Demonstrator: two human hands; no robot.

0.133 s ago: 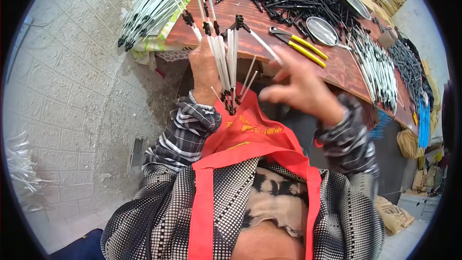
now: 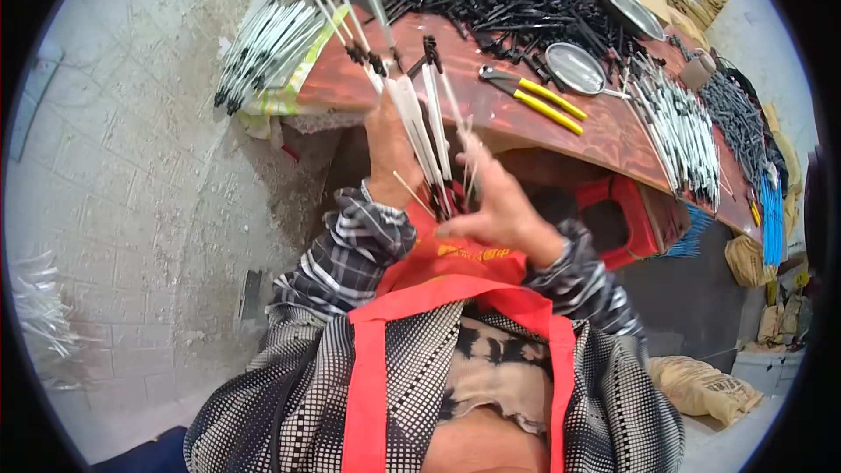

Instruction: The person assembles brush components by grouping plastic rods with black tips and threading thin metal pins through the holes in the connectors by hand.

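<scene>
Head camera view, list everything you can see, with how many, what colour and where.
white rods: a handful, white with black ends, in the left hand
pliers: one, yellow handles, table middle
round metal dishes: two, silvery, behind pliers
black parts pile: many, table's far side
rod bundles: two, white and black, table's left and right ends
table: one, reddish brown
stool: one, red, under table
left hand: gripping rods
right hand: fingers at rod ends

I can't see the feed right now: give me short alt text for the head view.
The left hand grips a fanned bundle of thin white black-tipped rods above a red apron, while the right hand touches their lower ends. Beyond, a reddish-brown wooden table carries yellow-handled pliers, a round metal dish and a heap of black sticks.
</scene>
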